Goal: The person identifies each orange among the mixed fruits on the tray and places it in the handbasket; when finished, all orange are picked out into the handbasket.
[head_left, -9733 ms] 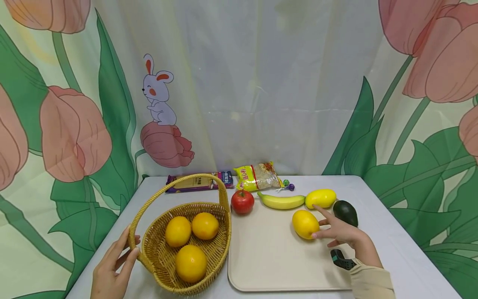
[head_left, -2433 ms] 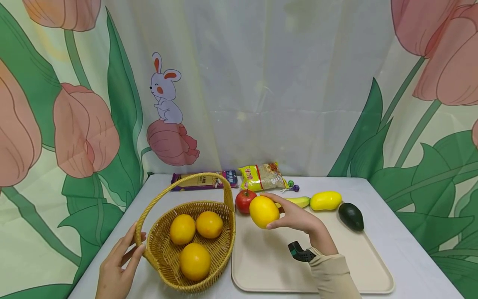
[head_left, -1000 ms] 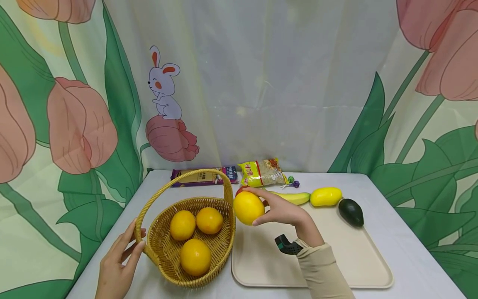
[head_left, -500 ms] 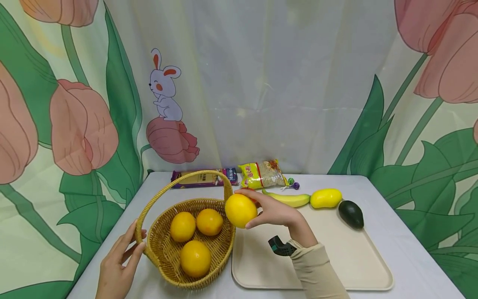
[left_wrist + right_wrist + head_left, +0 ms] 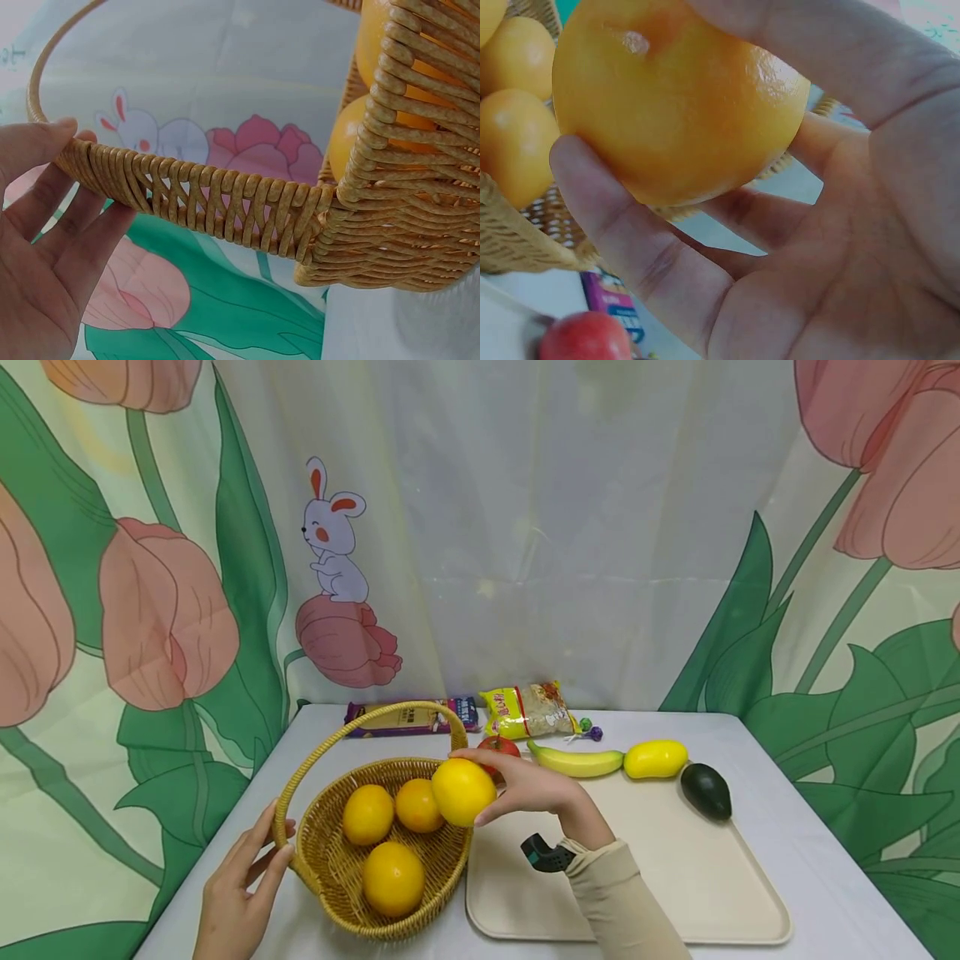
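Observation:
My right hand [image 5: 536, 789] holds a rounded yellow-orange fruit [image 5: 463, 792] above the right rim of the wicker basket [image 5: 448, 881]. In the right wrist view its thumb and fingers curve around the held fruit. At the basket's left side, my left hand [image 5: 238, 889] pinches the handle [image 5: 112, 172] between thumb and fingertips. Inside the basket lie three similar fruits: one at left [image 5: 368, 815], one at the back [image 5: 418, 805], partly covered by the held fruit, and one in front [image 5: 393, 878].
Right of the basket lies a beige tray [image 5: 705, 885]. Along its back edge are a red apple [image 5: 501, 746], partly hidden, a banana [image 5: 577, 762], a yellow oblong fruit [image 5: 656, 759] and an avocado [image 5: 706, 792]. Behind them lie a purple packet [image 5: 408, 717], a yellow snack bag [image 5: 528, 710] and lollipops [image 5: 591, 731].
My right hand took the yellow-orange fruit from the tray and carried it left past the apple to the basket's right rim. My left hand has stayed on the handle.

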A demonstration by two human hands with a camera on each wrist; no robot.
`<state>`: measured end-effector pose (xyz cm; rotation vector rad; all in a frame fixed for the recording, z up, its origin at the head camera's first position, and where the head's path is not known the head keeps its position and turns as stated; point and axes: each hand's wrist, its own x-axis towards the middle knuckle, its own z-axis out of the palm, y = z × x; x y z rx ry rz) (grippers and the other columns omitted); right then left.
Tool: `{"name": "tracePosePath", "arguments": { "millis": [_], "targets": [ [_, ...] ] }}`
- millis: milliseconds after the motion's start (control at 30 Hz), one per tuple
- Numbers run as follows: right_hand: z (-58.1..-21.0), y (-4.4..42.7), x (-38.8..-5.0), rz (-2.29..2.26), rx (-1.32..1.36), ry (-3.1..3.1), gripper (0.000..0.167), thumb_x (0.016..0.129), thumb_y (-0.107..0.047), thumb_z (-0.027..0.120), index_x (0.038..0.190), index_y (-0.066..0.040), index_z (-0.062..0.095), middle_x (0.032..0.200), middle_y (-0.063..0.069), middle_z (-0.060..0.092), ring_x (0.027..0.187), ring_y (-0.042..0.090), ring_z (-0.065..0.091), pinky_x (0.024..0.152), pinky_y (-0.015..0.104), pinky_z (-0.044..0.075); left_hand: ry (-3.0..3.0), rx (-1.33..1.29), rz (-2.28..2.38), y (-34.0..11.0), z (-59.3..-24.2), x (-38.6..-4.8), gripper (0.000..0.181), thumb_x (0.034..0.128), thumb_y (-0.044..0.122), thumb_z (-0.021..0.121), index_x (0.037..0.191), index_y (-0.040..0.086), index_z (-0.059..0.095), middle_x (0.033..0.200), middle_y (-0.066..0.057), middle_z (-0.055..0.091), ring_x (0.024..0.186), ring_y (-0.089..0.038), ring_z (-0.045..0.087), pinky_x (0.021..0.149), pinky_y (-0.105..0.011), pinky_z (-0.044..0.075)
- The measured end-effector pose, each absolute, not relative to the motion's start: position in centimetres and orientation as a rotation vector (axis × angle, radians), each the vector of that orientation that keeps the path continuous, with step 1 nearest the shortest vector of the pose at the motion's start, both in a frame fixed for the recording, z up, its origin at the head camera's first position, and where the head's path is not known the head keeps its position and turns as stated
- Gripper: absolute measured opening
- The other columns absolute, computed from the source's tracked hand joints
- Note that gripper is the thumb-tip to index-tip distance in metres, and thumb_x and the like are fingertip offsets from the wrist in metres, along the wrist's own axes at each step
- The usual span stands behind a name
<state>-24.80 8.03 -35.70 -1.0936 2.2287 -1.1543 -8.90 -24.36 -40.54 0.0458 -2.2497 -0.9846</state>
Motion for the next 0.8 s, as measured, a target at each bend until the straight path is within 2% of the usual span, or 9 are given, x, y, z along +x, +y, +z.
{"name": "tracePosePath", "arguments": {
  "millis": [333, 667, 800],
  "targets": [
    [-37.1, 6.0, -26.3, -1.068, -1.076, 2.133, 0.084, 0.077, -0.018, 0.079, 0.147, -0.022, 0.033, 0.147, 0.001, 0.039, 0.124, 0.028, 0.046, 0.105, 0.04, 0.046, -2.251, 0.033, -0.975, -24.4, -40.3, -8.7, 0.065, 0.0871, -0.003, 0.062, 0.142, 0.026, 0.043, 0.106, 0.026, 0.051, 0.1, 0.025, 0.043, 0.079, 0.007, 0.044],
    [-37.8, 3.9, -27.9, -0.92, -1.056, 2.074, 0.075, 0.073, -0.021, 0.081, 0.137, -0.037, 0.045, 0.145, -0.005, 0.041, 0.123, 0.015, 0.042, 0.1, 0.027, 0.046, -2.24, 0.021, -0.973, -24.4, -40.3, -8.9, 0.063, 0.0867, -0.004, 0.062, 0.141, 0.023, 0.045, 0.106, 0.021, 0.054, 0.1, 0.024, 0.045, 0.079, 0.006, 0.045],
    [-37.8, 3.3, -28.4, -0.847, -1.03, 2.043, 0.077, 0.073, -0.02, 0.081, 0.137, -0.039, 0.044, 0.146, -0.006, 0.037, 0.122, 0.014, 0.041, 0.097, 0.024, 0.048, -2.235, 0.018, -0.979, -24.4, -40.4, -8.8, 0.063, 0.0859, -0.005, 0.063, 0.141, 0.022, 0.046, 0.106, 0.021, 0.054, 0.1, 0.024, 0.046, 0.079, 0.005, 0.045]
  ]
}}
